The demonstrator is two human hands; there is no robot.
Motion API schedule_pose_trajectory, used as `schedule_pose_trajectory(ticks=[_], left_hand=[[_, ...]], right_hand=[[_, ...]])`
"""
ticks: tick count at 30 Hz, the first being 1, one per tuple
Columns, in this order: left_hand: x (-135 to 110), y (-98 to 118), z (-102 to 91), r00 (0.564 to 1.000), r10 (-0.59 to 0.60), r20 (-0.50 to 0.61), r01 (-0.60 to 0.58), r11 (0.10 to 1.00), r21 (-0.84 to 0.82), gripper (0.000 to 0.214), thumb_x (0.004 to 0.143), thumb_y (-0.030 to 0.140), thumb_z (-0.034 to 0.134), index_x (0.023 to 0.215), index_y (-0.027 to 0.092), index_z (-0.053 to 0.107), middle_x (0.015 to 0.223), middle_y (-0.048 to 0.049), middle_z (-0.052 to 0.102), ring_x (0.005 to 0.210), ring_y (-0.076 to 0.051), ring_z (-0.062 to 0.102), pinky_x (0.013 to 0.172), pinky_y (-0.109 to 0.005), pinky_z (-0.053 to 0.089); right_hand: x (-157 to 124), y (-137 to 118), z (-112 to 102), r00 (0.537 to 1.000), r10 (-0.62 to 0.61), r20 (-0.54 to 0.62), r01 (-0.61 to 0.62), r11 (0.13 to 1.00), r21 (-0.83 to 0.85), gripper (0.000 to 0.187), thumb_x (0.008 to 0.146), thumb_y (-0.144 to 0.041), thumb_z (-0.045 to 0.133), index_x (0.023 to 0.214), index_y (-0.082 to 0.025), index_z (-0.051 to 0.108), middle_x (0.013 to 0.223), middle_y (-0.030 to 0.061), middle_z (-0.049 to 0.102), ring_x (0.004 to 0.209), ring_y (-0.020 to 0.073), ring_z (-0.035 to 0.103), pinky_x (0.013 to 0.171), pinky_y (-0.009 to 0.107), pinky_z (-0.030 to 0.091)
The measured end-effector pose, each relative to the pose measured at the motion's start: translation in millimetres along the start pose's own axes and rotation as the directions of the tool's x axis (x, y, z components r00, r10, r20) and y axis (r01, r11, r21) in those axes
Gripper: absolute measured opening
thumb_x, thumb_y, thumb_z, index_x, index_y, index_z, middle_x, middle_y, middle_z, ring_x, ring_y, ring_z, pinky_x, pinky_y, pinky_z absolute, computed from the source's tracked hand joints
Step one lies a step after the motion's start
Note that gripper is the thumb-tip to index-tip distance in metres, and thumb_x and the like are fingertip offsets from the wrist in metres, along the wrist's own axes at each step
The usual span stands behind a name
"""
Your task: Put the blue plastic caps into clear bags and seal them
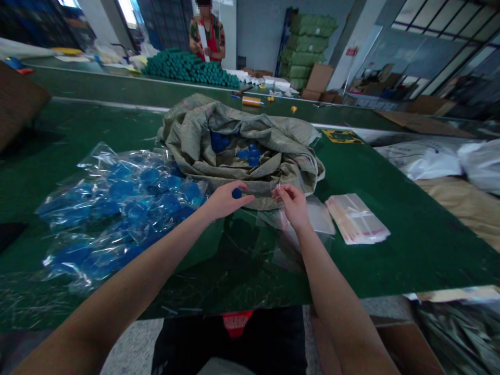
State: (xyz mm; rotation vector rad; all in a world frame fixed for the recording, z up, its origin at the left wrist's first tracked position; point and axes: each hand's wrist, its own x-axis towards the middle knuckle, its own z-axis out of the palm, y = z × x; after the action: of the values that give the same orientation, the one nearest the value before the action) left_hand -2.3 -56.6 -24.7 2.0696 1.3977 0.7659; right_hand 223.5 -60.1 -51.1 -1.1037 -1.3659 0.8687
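Left hand (225, 201) is extended palm-down, fingers curled, gripping a small round blue piece (236, 193). Right hand (292, 206) is pinched at the fingertips beside a clear plastic bag (308, 219); any hold on the film cannot be confirmed. Beyond the hands, a woven sack (250, 130) holds more blue pieces, partly buried in its folds. Filled clear bags (117, 208) lie left on the green table (390, 260), with a stack of flat bags (356, 219) to the right.

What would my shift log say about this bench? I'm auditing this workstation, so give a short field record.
left hand: holds small blue round piece
right hand: pinches thin clear plastic
ahead: open woven sack with blue pieces inside
left: clear bags of blue pieces
right: stack of clear bags
far bench: co-worker, green rolls
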Motion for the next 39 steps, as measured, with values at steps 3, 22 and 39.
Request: schedule_pose_trajectory(ticks=[3, 22, 39], left_hand=[[9.8, 10.9, 2.4, 0.993, 0.103, -0.052, -0.102, 0.994, 0.039, 0.048, 0.077, 0.05, 0.069, 0.115, 0.022, 0.066, 0.118, -0.0051, 0.067, 0.109, -0.023, 0.059, 0.1, -0.036, 0.042], [-13.1, 40.5, 36.4, 0.898, 0.438, -0.042, -0.362, 0.79, 0.495, 0.026, 0.094, 0.03, 0.045, 0.096, 0.024, 0.071, 0.102, -0.0076, 0.068, 0.108, -0.026, 0.054, 0.106, -0.051, 0.026], [-15.3, 12.6, 40.0, 0.991, 0.089, 0.095, -0.122, 0.886, 0.448, 0.042, 0.084, 0.048, 0.064, 0.115, 0.02, 0.065, 0.112, -0.0113, 0.069, 0.108, -0.03, 0.061, 0.093, -0.043, 0.046]], right_hand=[[-5.1, -7.5, 1.7, 0.993, -0.057, 0.108, 0.059, 0.998, -0.015, 0.021, 0.084, -0.041, 0.059, 0.083, -0.021, 0.064, 0.079, 0.0023, 0.068, 0.075, 0.0158, 0.062, 0.071, 0.03, 0.049], [-11.4, 2.8, 19.3, 0.989, 0.133, 0.062, -0.135, 0.99, 0.029, 0.03, 0.08, -0.051, 0.06, 0.079, -0.021, 0.061, 0.074, 0.0014, 0.066, 0.067, 0.016, 0.062, 0.06, 0.029, 0.054], [-10.0, 17.1, 15.0, 0.996, 0.034, 0.08, -0.007, 0.947, -0.322, 0.019, 0.087, -0.033, 0.054, 0.083, -0.022, 0.068, 0.08, 0.0032, 0.072, 0.077, 0.0192, 0.067, 0.074, 0.034, 0.053]])
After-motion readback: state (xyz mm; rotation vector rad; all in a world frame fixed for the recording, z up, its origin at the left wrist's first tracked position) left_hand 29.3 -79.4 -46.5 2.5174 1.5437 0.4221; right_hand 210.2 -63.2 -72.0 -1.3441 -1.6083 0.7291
